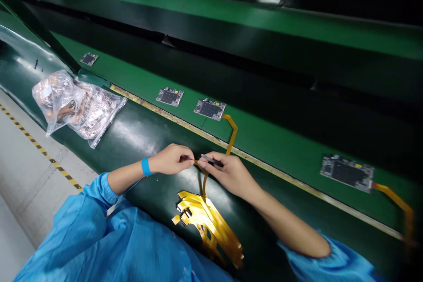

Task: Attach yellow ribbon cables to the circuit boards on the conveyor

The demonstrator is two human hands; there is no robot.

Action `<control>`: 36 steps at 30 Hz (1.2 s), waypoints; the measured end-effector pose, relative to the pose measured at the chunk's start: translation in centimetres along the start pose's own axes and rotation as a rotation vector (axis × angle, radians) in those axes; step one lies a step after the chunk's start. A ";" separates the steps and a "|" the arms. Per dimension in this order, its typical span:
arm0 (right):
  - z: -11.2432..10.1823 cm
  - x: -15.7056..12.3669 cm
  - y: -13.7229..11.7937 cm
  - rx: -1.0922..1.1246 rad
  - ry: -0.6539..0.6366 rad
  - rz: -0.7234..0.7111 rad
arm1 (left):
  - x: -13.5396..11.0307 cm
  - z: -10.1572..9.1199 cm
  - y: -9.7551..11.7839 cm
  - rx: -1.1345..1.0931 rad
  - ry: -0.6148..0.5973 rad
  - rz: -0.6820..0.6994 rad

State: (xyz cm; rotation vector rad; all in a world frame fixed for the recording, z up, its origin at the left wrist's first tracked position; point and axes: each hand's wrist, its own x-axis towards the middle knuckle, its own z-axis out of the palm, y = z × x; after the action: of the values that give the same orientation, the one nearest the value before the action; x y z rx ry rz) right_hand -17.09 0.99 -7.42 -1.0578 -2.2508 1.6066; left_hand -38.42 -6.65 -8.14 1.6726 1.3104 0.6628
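My left hand (173,158), with a blue band round its wrist, is closed in a pinch on one end of an orange flex cable (205,180). My right hand (233,176) pinches the same cable close by, fingertips nearly touching the left ones. A slim grey-black tool (212,160) also lies in the right fingers; its exact kind is hard to make out. Below the hands, a pile of orange flex cables (211,216) with dark connectors rests on the green bench. Just beyond them is a circuit board (209,109) with an orange cable (233,130) at its right end.
Other circuit boards lie along the green strip: one (169,96) beside the nearest, one (89,58) far left, one (347,172) at right with a cable (396,198). Clear plastic bags (79,105) of orange parts sit left. A pale edge strip (172,116) borders the bench (139,136).
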 end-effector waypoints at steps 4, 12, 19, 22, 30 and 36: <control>-0.5 2.0 0.1 0.000 0.054 -0.027 | 0.8 -2.0 -0.8 0.010 0.115 0.014; -2.9 8.9 0.8 0.044 0.269 -0.070 | 7.9 -9.5 -2.9 0.624 0.355 -0.261; -4.0 14.1 2.5 0.199 0.357 -0.052 | 13.3 -10.0 -2.2 0.773 0.186 -0.397; -4.2 15.2 3.2 0.205 0.375 -0.007 | 14.2 -9.8 -1.7 0.811 0.139 -0.431; -4.1 16.7 3.7 0.131 0.386 0.023 | 14.4 -10.3 -1.9 0.781 0.148 -0.411; -4.0 17.0 3.0 -0.087 0.437 0.012 | 12.4 -10.0 -3.3 0.787 0.195 -0.202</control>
State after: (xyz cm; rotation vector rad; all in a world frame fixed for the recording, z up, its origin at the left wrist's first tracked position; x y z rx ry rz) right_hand -26.09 15.32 -12.70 -1.2982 -2.0319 1.1475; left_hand -44.54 8.45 -7.76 2.0658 2.0213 0.1832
